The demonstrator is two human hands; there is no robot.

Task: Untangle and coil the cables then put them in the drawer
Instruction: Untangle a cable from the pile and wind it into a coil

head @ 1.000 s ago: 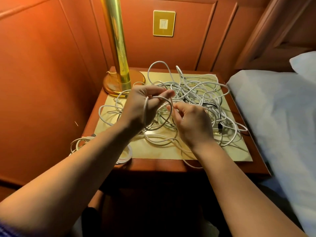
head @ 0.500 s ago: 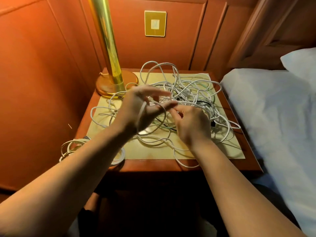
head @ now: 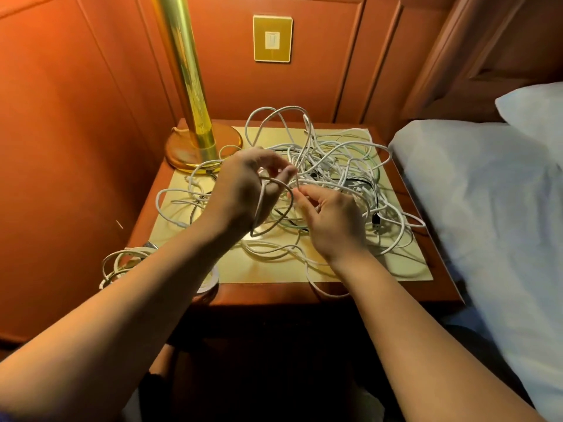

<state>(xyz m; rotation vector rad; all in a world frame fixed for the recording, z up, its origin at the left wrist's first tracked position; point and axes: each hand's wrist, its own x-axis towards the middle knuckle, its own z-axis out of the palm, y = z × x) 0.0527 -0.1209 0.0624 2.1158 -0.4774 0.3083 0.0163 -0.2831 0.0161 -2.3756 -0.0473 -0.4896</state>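
Observation:
A tangle of white cables (head: pixel 341 166), with one black lead among them, covers the yellow mat (head: pixel 405 269) on the wooden nightstand (head: pixel 304 296). My left hand (head: pixel 240 193) holds a small coil of white cable (head: pixel 274 208) looped round its palm, the fingertips pinching the strand. Just to its right, my right hand (head: pixel 332 220) pinches the same white cable between thumb and fingers. Another coiled white cable (head: pixel 122 263) lies at the nightstand's front left corner, partly under my left forearm. No drawer shows; the nightstand's front is in shadow.
A brass lamp (head: pixel 189 95) stands on its round base at the nightstand's back left. A wall switch plate (head: pixel 272 38) sits above. A bed with a white sheet (head: pixel 487 223) and pillow (head: pixel 536 105) borders the right side. Wood panelling closes the left.
My left hand's fingers have shifted on the coil, and my right hand has fed the strand toward it. The camera view has drifted slightly.

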